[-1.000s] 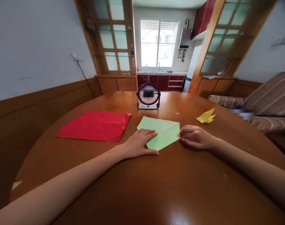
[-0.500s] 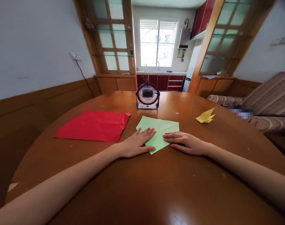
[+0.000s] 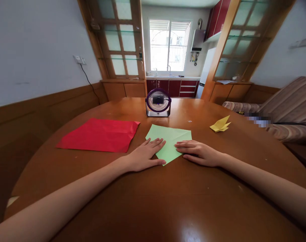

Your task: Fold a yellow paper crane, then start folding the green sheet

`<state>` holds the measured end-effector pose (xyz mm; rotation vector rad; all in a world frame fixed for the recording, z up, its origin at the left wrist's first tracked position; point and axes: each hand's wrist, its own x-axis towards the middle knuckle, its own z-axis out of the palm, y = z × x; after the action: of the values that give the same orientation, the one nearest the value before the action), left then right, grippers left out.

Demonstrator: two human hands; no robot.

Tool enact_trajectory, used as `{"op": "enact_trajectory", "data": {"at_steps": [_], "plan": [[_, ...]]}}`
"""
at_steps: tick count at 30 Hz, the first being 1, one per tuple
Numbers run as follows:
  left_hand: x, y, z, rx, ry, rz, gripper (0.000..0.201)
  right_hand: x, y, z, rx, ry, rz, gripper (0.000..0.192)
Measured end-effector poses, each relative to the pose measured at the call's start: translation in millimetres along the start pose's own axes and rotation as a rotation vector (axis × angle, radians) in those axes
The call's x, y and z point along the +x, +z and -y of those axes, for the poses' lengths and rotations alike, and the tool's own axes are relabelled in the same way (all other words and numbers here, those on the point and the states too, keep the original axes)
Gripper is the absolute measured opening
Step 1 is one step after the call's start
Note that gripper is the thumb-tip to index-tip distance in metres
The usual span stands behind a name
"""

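A folded sheet of light green paper (image 3: 171, 133) lies on the brown table, one pointed corner toward me. Flat on its left side rests my left hand (image 3: 145, 155), fingers spread and thumb stretched out by the near point. My right hand (image 3: 199, 153) lies over the right edge of the green paper, its fingers stretched out side by side and the thumb a little apart. Part of the paper is hidden under both hands. Left of it is a sheet of red paper (image 3: 99, 135) with creased corners. A folded yellow paper figure (image 3: 220, 124) stands to the right.
A small purple desk fan (image 3: 158, 102) stands at the far side of the round wooden table (image 3: 168, 201). Beyond the table's right edge is a striped sofa (image 3: 289, 107). A black cord (image 3: 88, 80) hangs from a wall socket at the left.
My left hand has slid very slightly left on the green paper. My right hand and the other papers look the same.
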<state>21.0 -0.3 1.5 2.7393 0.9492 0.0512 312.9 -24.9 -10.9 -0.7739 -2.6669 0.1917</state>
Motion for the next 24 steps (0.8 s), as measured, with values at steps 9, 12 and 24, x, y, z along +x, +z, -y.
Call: {"op": "enact_trajectory", "data": {"at_steps": [9,12,24], "plan": [[0.3,1.0,-3.2,0.075,-0.074,0.045,0.086,1.3,0.0,1.0,0.031,-0.019,0.012,0.041],[0.9,2.0,-1.3,0.066,-0.066,0.03,0.088,1.1,-0.2,0.6,0.039,-0.017,0.007,0.041],[2.4,6.8,-2.8,0.11,-0.077,-0.027,0.08,24.6,4.2,14.3,-0.047,-0.064,0.02,0.041]]}}
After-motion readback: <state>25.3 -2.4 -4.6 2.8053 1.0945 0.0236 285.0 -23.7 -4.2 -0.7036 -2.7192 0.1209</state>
